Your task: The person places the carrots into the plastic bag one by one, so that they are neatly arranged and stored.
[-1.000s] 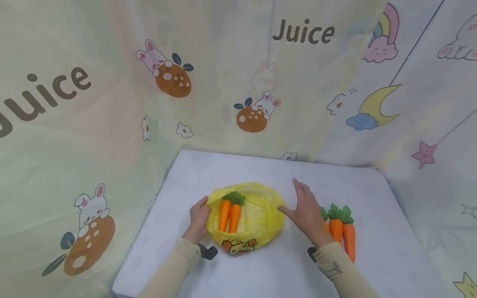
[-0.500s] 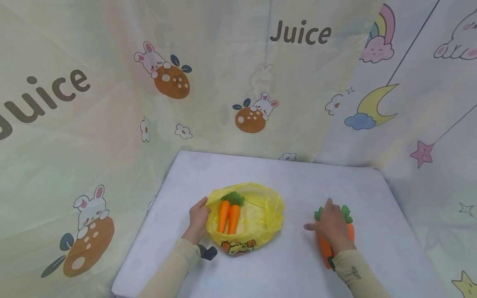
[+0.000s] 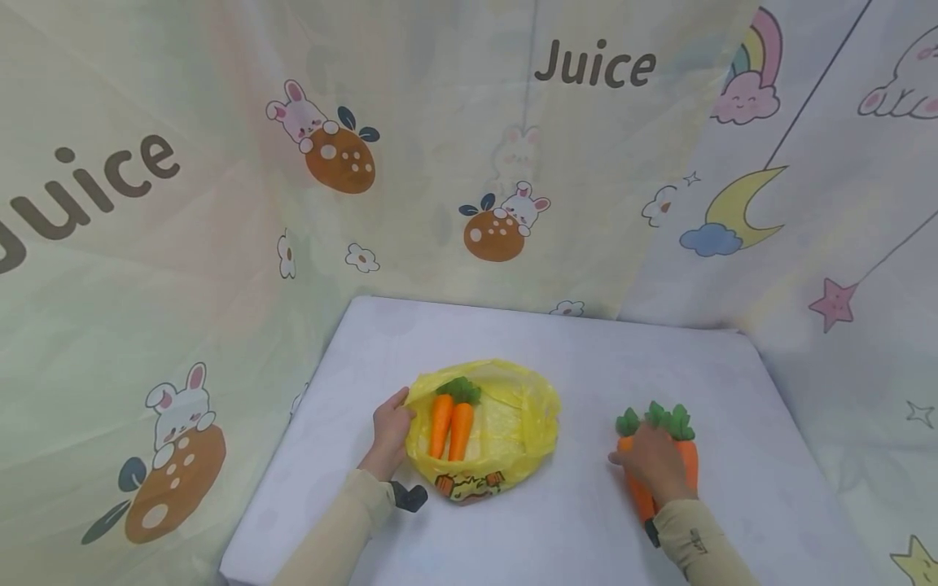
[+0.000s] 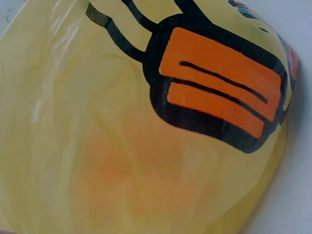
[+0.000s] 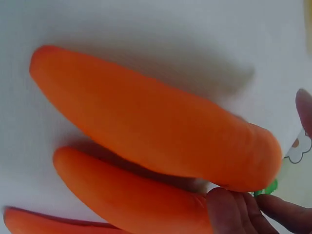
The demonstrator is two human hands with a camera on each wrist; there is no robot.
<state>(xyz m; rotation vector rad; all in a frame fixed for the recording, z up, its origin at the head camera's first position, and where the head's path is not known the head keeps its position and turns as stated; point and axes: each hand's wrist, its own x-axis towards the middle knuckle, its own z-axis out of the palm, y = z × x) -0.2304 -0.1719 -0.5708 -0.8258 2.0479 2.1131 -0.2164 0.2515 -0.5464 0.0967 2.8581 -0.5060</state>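
On the left of the table a yellow plastic bag [image 3: 538, 456] lies with its mouth spread, two orange carrots [image 3: 460, 431] with green tops inside. My left hand [image 3: 392, 431] pinches the bag's left rim. The left wrist view is filled by the bag's side [image 4: 48, 97] and its orange and black print. To the right, my right hand [image 3: 655, 464] is over three carrots lying side by side. In the right wrist view its fingers [image 5: 226, 209] reach down between the nearest carrot [image 5: 156, 122] and the middle carrot [image 5: 126, 190]. The thumb [image 5: 304, 112] stands apart from the nearest carrot.
A white-covered table [image 3: 513, 545] bears everything. Printed cloth curtains [image 3: 410, 146] with rabbits and flowers hang behind it and at both sides. The third carrot [image 3: 690, 464] lies rightmost in the row, partly behind the right hand.
My right hand has moved from beside the bag's right rim over to the carrots, and its fingers have come down among them. The left hand and the bag have stayed put.
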